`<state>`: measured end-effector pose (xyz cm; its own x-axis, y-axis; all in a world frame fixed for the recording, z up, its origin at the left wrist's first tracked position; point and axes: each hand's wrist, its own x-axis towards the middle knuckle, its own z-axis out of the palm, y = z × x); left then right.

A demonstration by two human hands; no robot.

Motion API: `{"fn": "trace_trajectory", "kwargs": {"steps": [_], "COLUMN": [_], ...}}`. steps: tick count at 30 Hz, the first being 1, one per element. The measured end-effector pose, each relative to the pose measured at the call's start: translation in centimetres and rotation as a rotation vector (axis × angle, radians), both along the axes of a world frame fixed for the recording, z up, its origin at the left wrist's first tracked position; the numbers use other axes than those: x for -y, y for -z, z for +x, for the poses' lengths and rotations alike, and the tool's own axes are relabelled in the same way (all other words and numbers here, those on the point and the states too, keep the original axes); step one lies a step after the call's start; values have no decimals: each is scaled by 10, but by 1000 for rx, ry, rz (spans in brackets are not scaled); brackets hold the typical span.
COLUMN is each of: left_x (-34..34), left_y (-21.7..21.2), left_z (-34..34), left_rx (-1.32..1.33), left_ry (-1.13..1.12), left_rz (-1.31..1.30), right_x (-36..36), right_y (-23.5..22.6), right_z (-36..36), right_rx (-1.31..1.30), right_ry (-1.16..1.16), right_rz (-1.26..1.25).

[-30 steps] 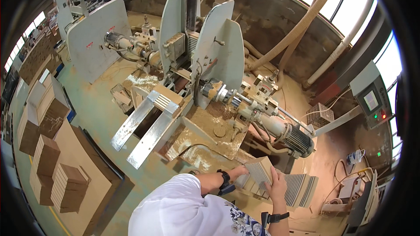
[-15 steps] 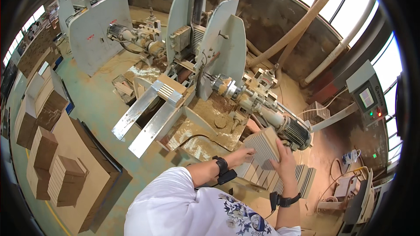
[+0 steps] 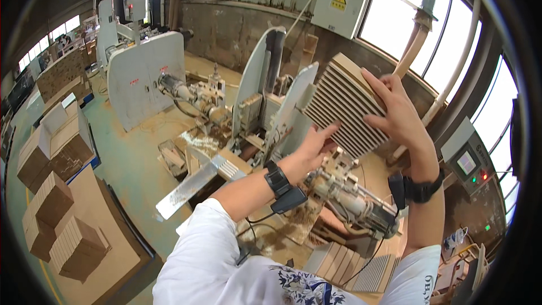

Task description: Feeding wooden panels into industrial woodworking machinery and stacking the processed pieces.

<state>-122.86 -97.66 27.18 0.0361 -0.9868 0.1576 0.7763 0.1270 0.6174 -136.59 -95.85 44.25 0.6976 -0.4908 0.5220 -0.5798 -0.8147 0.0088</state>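
Observation:
A stack of thin brown boards (image 3: 341,110) is held up in front of the machine, its striped edges turned toward me. My right hand (image 3: 395,113) grips it from the right, fingers over the upper side and thumb on the near edge. At its lower left, my left hand (image 3: 319,146) holds it, with fingertips against the striped edges. Some of the left fingers are hidden. Below my arms, more board stacks (image 3: 361,268) lie in a row beside the machine. Another small stack (image 3: 230,170) rests at the metal rails (image 3: 189,189) to the left.
Upright pale guard plates (image 3: 293,101) and a motor unit (image 3: 355,203) stand just beyond my hands. A control panel (image 3: 467,161) is at the right. On the left, cut board blocks (image 3: 79,248) sit on a large brown sheet (image 3: 116,237). Cables hang from both wrist straps.
Both hands have raised the board stack from beside the motor to well above it. The view has tilted upward, bringing the wall cabinet fully into sight.

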Motion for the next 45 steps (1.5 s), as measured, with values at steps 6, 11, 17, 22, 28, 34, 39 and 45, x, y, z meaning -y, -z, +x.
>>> {"fn": "trace_trajectory", "kwargs": {"steps": [6, 11, 17, 22, 28, 34, 39, 45], "left_x": [91, 190, 262, 289, 312, 295, 276, 222], "left_y": [-53, -64, -63, -42, 37, 103, 129, 91], "left_z": [94, 158, 200, 208, 228, 218, 212, 213], "left_rx": [40, -81, -78, -84, -119, -129, 2, 43], "left_ry": [-117, -138, -123, -121, -67, -69, -184, -125], "left_rz": [-64, -51, 103, 168, 248, 294, 462, 672], "right_x": [98, 181, 255, 293, 314, 315, 301, 273], "right_y": [-51, -48, -19, 7, 55, 95, 104, 111], "right_z": [98, 164, 201, 202, 212, 208, 209, 172], "right_rx": [-78, -20, 79, 91, 2, -194, -227, 126], "right_ry": [38, 73, 102, 91, 34, 42, 139, -2], "right_rz": [-317, -563, -515, -413, -230, 42, 383, 353]}}
